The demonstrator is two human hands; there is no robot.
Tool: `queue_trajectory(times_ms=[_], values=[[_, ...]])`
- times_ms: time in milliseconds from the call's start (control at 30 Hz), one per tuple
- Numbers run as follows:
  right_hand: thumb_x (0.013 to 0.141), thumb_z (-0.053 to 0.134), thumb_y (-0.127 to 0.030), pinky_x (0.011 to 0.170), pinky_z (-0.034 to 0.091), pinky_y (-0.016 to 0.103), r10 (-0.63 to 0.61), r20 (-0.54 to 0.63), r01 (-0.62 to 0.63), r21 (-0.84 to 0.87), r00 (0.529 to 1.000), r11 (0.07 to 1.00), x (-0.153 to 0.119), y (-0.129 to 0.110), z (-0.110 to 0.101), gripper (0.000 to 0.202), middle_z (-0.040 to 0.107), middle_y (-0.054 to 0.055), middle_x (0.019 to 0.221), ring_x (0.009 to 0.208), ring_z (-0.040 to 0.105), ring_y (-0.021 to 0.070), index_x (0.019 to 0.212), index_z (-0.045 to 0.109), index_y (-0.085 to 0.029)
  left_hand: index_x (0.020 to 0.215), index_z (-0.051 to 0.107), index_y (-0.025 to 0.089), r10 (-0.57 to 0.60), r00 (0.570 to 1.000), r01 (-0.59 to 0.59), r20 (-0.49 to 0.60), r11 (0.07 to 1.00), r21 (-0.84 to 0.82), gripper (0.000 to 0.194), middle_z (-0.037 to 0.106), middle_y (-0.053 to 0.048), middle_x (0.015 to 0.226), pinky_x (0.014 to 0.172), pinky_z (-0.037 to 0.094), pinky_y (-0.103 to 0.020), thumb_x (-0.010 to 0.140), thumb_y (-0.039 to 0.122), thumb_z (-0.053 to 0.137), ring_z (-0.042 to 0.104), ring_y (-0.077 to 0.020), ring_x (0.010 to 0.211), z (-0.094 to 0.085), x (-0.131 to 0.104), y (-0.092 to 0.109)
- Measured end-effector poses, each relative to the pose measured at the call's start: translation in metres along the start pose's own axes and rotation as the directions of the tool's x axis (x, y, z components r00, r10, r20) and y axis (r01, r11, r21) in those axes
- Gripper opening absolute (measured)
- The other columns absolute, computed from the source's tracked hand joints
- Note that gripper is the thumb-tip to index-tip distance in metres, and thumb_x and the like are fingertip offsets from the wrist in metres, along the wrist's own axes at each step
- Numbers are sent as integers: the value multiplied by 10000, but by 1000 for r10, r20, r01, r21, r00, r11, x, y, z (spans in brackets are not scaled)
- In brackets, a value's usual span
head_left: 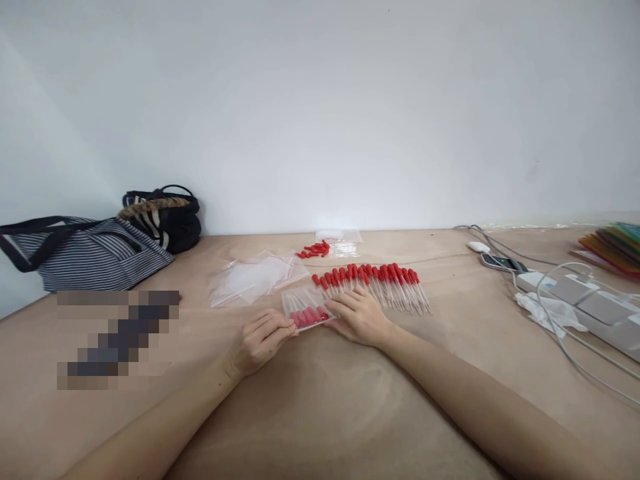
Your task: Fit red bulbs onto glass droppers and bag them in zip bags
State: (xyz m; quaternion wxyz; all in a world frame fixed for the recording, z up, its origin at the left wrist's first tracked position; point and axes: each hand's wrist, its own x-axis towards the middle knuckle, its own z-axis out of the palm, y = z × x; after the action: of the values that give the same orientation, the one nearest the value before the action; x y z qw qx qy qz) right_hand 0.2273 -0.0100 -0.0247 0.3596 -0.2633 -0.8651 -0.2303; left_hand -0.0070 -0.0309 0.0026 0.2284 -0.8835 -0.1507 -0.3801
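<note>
A small clear zip bag lies in front of me with several red-bulbed droppers inside, their bulbs towards its near edge. My left hand is closed on the near left corner of this bag. At its near right corner, my right hand grips the edge, the fingers partly hiding it. Just beyond my right hand is a row of loose droppers with red rubber bulbs and thin clear tubes. Flat clear zip bags lie in a loose pile beyond my left hand.
Loose red bulbs sit near the wall beside a clear packet of thin tubes. Bags stand at left, behind a pixelated dark object. On the right are a power strip, cables, crumpled tissue and coloured sheets.
</note>
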Motion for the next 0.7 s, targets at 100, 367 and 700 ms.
queue_trajectory(times_ms=[100, 367, 700], values=[[877, 411, -240, 599, 337, 263, -51, 24, 48, 97, 998, 994, 2, -4, 7, 224, 643, 58, 896, 722, 552, 117, 987, 592, -167, 803, 581, 180, 37, 999, -36, -10, 999, 14, 128, 660, 7, 648, 652, 541, -273, 782, 59, 545, 613, -114, 575, 0, -2, 0], [877, 400, -196, 560, 346, 241, -97, -26, 99, 142, 995, 985, 1, -8, 14, 227, 649, 34, 788, 638, 544, 96, 837, 621, -168, 850, 615, 181, -436, 897, 439, 72, 898, -18, 147, 663, -58, 833, 774, 499, -324, 828, 215, 473, 614, -178, 826, 8, -19, -21], [834, 410, -162, 558, 268, 246, -26, 54, 20, 109, 998, 994, 8, -20, 15, 241, 537, 7, 608, 524, 394, 98, 724, 624, -166, 1111, 579, 124, -900, 320, 731, 294, 433, 528, 379, 612, -131, 1129, 830, 446, -364, 824, 313, 418, 563, -281, 1028, 26, -24, -64]])
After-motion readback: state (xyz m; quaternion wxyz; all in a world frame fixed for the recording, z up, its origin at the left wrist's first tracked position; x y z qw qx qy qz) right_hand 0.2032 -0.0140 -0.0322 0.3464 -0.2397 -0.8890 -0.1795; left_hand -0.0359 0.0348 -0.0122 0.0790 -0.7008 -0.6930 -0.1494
